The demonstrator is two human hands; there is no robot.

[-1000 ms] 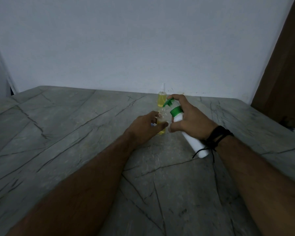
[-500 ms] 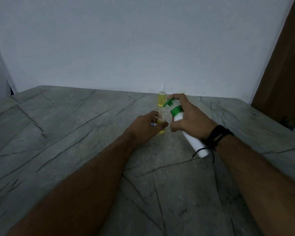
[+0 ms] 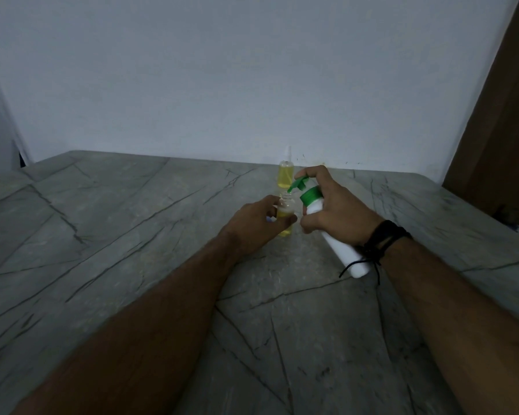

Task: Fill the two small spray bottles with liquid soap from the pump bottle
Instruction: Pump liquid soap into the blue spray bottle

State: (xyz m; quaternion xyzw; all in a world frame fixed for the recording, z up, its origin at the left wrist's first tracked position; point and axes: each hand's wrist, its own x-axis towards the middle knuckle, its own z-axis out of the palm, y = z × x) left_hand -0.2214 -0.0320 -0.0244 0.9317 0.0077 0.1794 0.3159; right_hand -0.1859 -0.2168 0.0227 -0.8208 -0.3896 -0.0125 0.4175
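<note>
Near the middle of the gray stone tabletop (image 3: 108, 241), the left hand (image 3: 252, 227) comes first from the left: its fingers and thumb are curled around the lower half of a small open bottle (image 3: 286, 217), which stands upright with no cap on its threaded neck. At one o'clock from that hand, the green nozzle of the white pump bottle (image 3: 333, 232) sits right over the open neck. The right hand (image 3: 336, 211) grips the pump bottle, tilted with its base back toward the person, fingers wrapped round the body and the index finger laid on top of the green pump head.

Judging by the yellow soap visible in it, the open bottle looks roughly half full, clear above that line, so more pumping seems needed before its sprayer goes back on. Behind it, at twelve o'clock near the wall, the second spray bottle (image 3: 285, 175) stands capped and yellow almost to its shoulder; that one appears finished. How much soap remains inside the opaque pump bottle cannot be told.
</note>
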